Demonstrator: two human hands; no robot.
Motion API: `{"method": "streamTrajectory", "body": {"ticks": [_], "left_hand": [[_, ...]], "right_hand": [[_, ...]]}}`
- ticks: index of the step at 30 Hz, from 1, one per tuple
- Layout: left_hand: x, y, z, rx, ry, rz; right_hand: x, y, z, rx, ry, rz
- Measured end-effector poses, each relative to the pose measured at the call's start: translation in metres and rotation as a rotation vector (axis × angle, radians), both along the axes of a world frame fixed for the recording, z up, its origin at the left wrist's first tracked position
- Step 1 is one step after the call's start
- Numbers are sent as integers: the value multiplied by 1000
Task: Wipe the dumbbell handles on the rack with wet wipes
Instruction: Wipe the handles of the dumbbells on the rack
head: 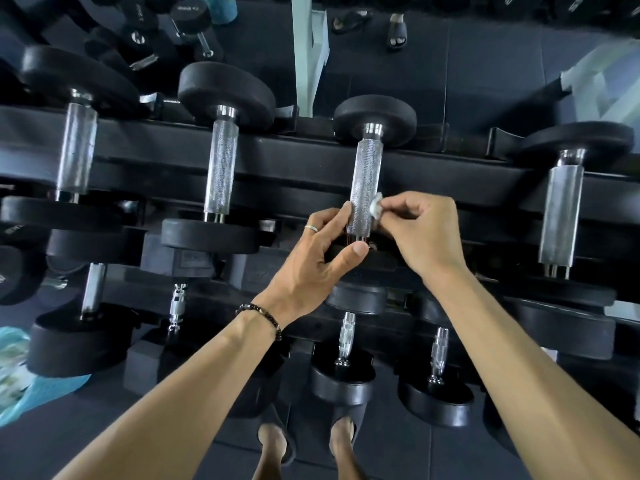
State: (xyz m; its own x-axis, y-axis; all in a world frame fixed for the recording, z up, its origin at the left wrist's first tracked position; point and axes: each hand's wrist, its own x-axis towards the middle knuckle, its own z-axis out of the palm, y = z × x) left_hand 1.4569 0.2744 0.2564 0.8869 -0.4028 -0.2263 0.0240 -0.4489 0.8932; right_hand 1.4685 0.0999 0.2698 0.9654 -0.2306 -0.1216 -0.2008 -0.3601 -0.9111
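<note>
A black dumbbell rack (pixel 284 157) carries a row of dumbbells with knurled silver handles. The third handle (pixel 367 174) stands in the middle of the view. My right hand (pixel 420 233) pinches a small crumpled white wet wipe (pixel 375 208) and holds it against the lower right side of that handle. My left hand (pixel 320 258) touches the handle's lower left side with its fingertips, and its thumb lies on the near black weight head below. Other handles sit to the left (pixel 221 171) and to the right (pixel 561 213).
Smaller dumbbells (pixel 346 341) fill the lower tier near my sandalled feet (pixel 308 445). A blue bag (pixel 20 372) lies on the floor at the left. A mirror behind the rack reflects sandalled feet (pixel 396 29) and more weights.
</note>
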Motion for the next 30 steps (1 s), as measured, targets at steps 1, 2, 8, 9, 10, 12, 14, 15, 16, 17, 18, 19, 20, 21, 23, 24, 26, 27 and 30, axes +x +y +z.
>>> {"method": "streamTrajectory", "body": {"ticks": [1, 2, 8, 9, 10, 12, 14, 15, 16, 17, 18, 19, 20, 21, 23, 24, 26, 27, 30], "left_hand": [[0, 0, 0, -9, 3, 2], [0, 0, -1, -19, 7, 5], [1, 2, -3, -43, 32, 13], [2, 2, -2, -37, 29, 10], [2, 3, -2, -30, 25, 4], [3, 5, -2, -24, 21, -5], [4, 6, -4, -17, 16, -6], [4, 7, -5, -12, 13, -7], [5, 7, -6, -10, 10, -8], [5, 7, -7, -11, 6, -9], [6, 8, -7, -14, 0, -11], [6, 10, -8, -15, -4, -18], [6, 11, -7, -16, -8, -28], [6, 13, -7, -20, -10, -35], [7, 14, -8, -28, -5, -42], [7, 14, -9, -30, 3, -39], [6, 11, -10, -23, 9, -22], [6, 10, -10, -20, 11, -15], [5, 8, -11, -23, 20, -11]], "right_hand": [[9, 0, 2, -8, -14, -21], [23, 1, 3, -11, -43, -65], [62, 2, -1, 357, 36, -261], [49, 1, -3, 387, 106, -208], [35, 1, -6, 411, 172, -145], [15, -1, -7, 445, 255, -48], [22, -2, -4, 453, 245, -43], [33, -2, -3, 457, 215, -80], [45, -2, -3, 482, 185, -127], [57, -1, -2, 523, 168, -162], [64, 2, -1, 584, 169, -178], [64, 4, -1, 628, 194, -179], [58, 5, -3, 646, 223, -162], [47, 3, -4, 616, 250, -126], [22, -5, -6, 473, 302, 15], [13, -10, -6, 409, 331, 90], [11, -14, -2, 355, 351, 147], [18, -13, 0, 373, 324, 109], [46, -3, 0, 502, 221, -119]]}}
